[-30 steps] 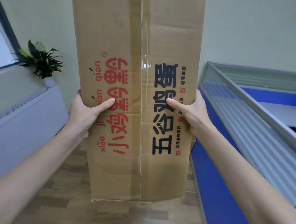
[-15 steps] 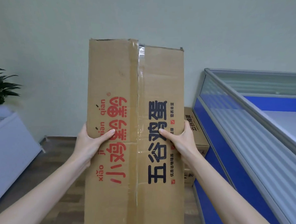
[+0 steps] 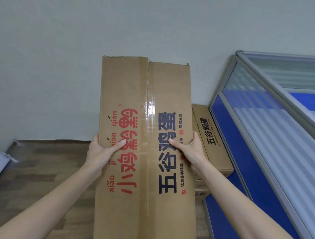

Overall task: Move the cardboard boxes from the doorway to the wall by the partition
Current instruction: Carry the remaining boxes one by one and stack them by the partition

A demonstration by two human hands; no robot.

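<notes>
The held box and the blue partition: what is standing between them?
In the head view, stacked cardboard boxes stand between the held box, gripped by the left hand and right hand, and the blue partition.

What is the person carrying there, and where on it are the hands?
A cardboard box, held by its long side edges: left hand on the left edge, right hand on the right, thumbs across the printed face.

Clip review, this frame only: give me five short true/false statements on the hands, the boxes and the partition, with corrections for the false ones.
1. Both hands grip the carried box. True: the left hand and right hand hold its opposite edges.
2. The box seam is taped. True.
3. The stacked boxes sit left of the carried one. False: they are to its right, beside the blue partition.
4. The floor is carpeted. False: it looks like wood.
5. The carried box is open. False: it is closed.
</notes>
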